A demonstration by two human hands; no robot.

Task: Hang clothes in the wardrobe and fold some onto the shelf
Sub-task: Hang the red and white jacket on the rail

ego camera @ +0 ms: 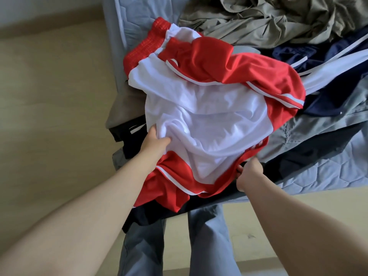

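1. Red-and-white garment point(209, 120) lies spread on top of a heap of clothes at the near left corner of the bed point(328, 176). Its white panel faces up, with red, white-striped parts bunched at the far and near edges.
2. Whether it is a shirt or shorts is hard to tell. A red ribbed band point(151, 40) shows at its far left end, but folds hide the rest of its outline.
3. Clothes under it are mostly covered. A dark garment point(127, 134) peeks out on the left, and its near part hangs over the bed edge, while a tan piece point(123, 108) sits just beyond it.
4. A crumpled olive garment point(268, 20) is cut off by the far edge of the picture. A navy piece with white stripes point(328, 54) runs out of the picture on the right, and grey cloth point(318, 130) lies near it.
5. Left hand point(157, 141) reaches in from the near left with the arm extended. It grasps a bunch of the white fabric at the garment's left side, with the fingertips buried in the cloth.
6. Right hand point(249, 175) is clenched around the red near hem, knuckles up and fingertips tucked under the fabric, so they cannot be seen.
7. Blue-grey trousers point(209, 236) of the person show below the bed edge, above the beige floor point(49, 86).
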